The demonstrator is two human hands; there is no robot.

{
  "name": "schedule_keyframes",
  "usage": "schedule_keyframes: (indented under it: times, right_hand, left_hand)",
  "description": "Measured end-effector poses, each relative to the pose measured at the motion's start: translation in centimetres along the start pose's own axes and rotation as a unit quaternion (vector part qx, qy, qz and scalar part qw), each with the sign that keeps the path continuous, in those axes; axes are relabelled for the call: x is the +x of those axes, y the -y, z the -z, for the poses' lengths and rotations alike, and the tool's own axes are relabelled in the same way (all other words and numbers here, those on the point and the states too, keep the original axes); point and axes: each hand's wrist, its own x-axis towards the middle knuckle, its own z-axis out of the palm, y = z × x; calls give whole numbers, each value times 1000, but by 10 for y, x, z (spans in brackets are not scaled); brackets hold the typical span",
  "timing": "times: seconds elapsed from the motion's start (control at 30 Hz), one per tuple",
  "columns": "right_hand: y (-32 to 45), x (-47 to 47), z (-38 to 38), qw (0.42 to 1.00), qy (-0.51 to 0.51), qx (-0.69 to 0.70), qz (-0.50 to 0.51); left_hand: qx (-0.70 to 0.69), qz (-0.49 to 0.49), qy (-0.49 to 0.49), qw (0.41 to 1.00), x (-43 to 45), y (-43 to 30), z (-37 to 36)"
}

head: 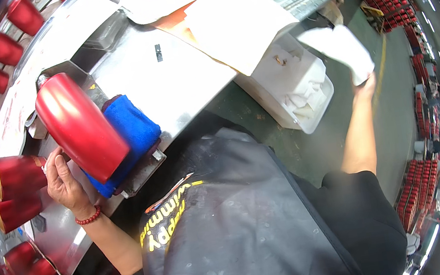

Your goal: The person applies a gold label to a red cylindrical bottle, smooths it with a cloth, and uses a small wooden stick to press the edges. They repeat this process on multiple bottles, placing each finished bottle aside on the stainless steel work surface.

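My right hand (364,87) is stretched out over the floor at the right and grips a curved white sheet (344,50), apparently paper. My left hand (64,181), with a red bead bracelet (88,216) at the wrist, is raised beside a glossy red bottle-shaped vessel (79,127). Its fingers are bent; whether they hold something small or touch the vessel cannot be made out. The vessel lies tilted on a folded blue cloth (134,119), which covers a metal support (145,174) at the edge of the steel table (132,72).
A white bin (267,102) with crumpled white paper stands below the table edge. White sheets (230,27) cover an orange sheet (177,22) on the table. Red vessels with gold bases (16,176) line the left side. Racks of red vessels (388,2) stand across the green floor.
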Motion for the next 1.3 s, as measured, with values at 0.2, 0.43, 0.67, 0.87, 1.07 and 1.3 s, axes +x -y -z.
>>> schedule_keyframes:
  times: [0.2, 0.43, 0.67, 0.87, 1.07, 1.3]
  right_hand:
    - [-87, 11, 10, 929, -171, -308, -109]
    - [-14, -99, -360, 771, 545, -243, 222]
    - [-122, -299, -646, 353, 660, -422, 511]
    - [-164, -310, -716, 294, 598, -551, 503]
    - [-176, -298, -759, 260, 658, -513, 487]
    - [-179, -288, -787, 271, 699, -548, 371]
  left_hand:
    - [41, -15, -33, 998, -1, -4, -5]
    - [88, -5, -3, 996, 7, -26, -13]
    - [120, -9, 0, 993, 15, -38, -6]
    - [131, -10, -2, 991, 17, -35, -1]
    - [120, -3, 24, 993, 19, -35, -1]
    - [128, -6, 21, 991, 20, -34, 0]
